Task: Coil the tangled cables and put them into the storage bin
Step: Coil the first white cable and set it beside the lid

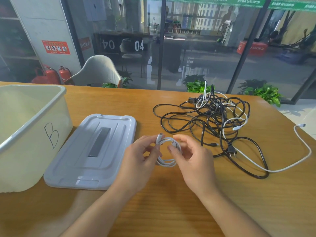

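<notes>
Nearest the camera, two bare forearms reach in over the wooden surface, and both hands hold one small white coiled cable just above it. The left hand has its fingers curled round the left side of the coil, pinching it near one upright plug; the right hand pinches the other plug end between thumb and forefinger, its remaining fingers loosely spread. Left of the hands one pale grey lid lies flat, its near edge well back from the near edge of the surface, with bare wood in front of it and between it and the cable heap. Further left stands one open cream storage bin marked "B", partly cut off by the frame; its corner touches or just overlaps the lid's left edge. To the right lies one tangle of cables, black and white strands knotted together, too intertwined to count. One black two-pin plug lies at its near side, and one white lead loops out towards the right edge of the surface.
</notes>
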Tool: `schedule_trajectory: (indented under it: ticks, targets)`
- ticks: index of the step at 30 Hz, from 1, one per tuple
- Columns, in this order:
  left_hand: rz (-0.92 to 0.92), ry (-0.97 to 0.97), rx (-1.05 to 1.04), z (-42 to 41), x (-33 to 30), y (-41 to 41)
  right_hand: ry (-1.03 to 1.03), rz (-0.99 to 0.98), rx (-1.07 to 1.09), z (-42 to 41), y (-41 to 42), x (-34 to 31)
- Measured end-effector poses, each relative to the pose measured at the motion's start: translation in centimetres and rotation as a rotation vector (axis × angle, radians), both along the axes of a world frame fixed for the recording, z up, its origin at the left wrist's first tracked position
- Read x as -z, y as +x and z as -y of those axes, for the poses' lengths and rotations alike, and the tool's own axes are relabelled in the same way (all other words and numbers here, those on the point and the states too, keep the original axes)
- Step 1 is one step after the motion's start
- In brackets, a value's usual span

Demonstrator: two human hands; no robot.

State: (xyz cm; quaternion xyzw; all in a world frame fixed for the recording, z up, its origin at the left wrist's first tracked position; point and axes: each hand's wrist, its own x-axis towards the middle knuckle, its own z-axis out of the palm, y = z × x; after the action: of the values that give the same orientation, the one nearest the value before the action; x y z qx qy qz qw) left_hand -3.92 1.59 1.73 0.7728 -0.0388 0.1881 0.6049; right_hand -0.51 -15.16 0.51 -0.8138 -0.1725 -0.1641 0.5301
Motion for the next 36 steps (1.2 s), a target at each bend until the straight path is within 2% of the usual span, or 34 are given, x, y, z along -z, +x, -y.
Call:
schedule_trajectory:
  ticks: [3,5,17,25,27,29,31,34,36]
  targets:
    - [0.004,-0.080,0.010,0.2,-0.1,-0.1,-0.168,0.303,0.138,-0.2,-0.1,-0.2]
    - [0.012,-0.107,0.001,0.2,-0.3,-0.1,-0.203,0.367,0.153,-0.4,-0.2,-0.5]
    - [-0.047,-0.189,0.011,0.5,-0.8,-0.2,0.148,0.074,0.037,-1.1,-0.8,-0.9]
    - [-0.019,-0.131,-0.007,1.6,-1.0,0.2,0.335,0.061,0.036,-0.7,-0.5,-1.2]
    - [-0.019,-0.143,0.000,1.6,-1.0,0.3,0.453,-0.049,0.035,-0.8,-0.4,-1.2]
    - [-0.043,-0.157,0.007,1.3,-0.8,0.2,0.580,-0.243,-0.014,-1.0,-0.4,-1.5]
    - [-0.083,-0.172,0.013,0.7,-0.4,0.0,0.530,-0.308,-0.070,-0.9,-0.5,-1.3]
    - [-0.109,-0.210,0.009,-0.1,0.2,-0.1,0.339,-0.208,-0.107,-0.8,-0.6,-0.9]
    - [-0.103,-0.233,-0.019,-0.2,0.3,0.1,0.318,-0.178,-0.113,-0.8,-0.5,-0.8]
